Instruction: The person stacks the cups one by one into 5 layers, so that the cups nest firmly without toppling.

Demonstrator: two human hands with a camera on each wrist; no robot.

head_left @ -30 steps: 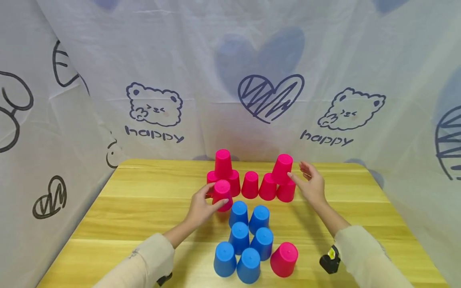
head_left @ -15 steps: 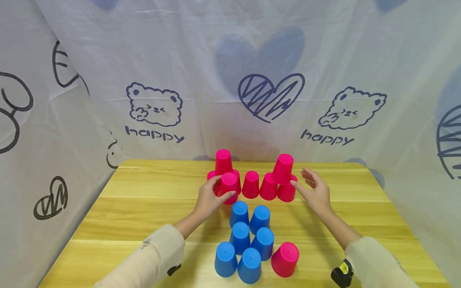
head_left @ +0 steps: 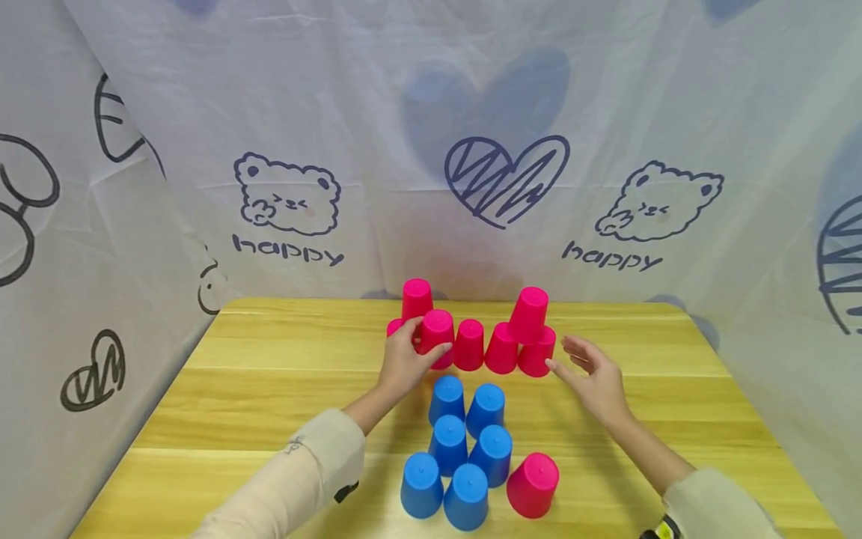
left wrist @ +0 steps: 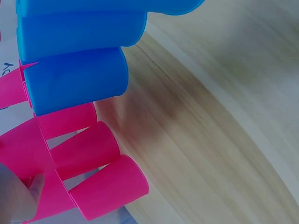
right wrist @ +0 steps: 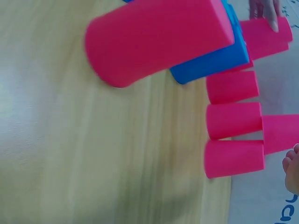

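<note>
My left hand (head_left: 404, 363) grips an upside-down pink cup (head_left: 439, 329) between thumb and fingers, close over the left part of the back row. That cup hides some of the row behind it. Just left stands an upper pink cup (head_left: 417, 298); another upper pink cup (head_left: 528, 314) rests across two row cups on the right. Between the stacks a single pink cup (head_left: 469, 346) shows. Beside the right end cup (head_left: 536, 353), my right hand (head_left: 598, 385) holds nothing, its fingers loosely bent. The right wrist view shows that hand's fingertips (right wrist: 290, 158) near the upper cup (right wrist: 282, 133).
Several upside-down blue cups (head_left: 449, 445) stand in pairs nearer me, in front of the pink row. A lone pink cup (head_left: 533, 485) is at their right. A white printed cloth (head_left: 377, 150) hangs behind the wooden table (head_left: 269, 389).
My left hand has carried the pink cup rightward and away from me, up to the back row. My right hand has drawn slightly back and right from the right stack.
</note>
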